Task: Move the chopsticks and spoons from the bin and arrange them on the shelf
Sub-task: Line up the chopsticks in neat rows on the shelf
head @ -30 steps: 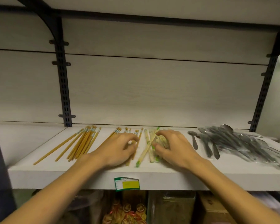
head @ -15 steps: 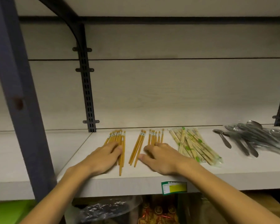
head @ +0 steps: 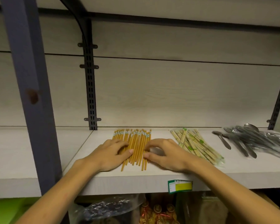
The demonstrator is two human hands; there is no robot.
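A bunch of brown chopsticks lies flat on the white shelf, just in front of the black slotted rail on the back wall. The sticks lie side by side, with their paper-banded ends near the wall. The left hand rests on the shelf at the left edge of the bunch, its fingers close together and laid over the sticks, its thumb touching them. The right hand sits at the right edge of the bunch, its fingers bent and their tips pressing on the sticks, its thumb low beside them. To the right of the bunch, a little apart, lie wrapped chopsticks in clear packs with green marks. Farther right is a pile of metal spoons. A green and yellow label sticks to the shelf's front edge, below the right hand.
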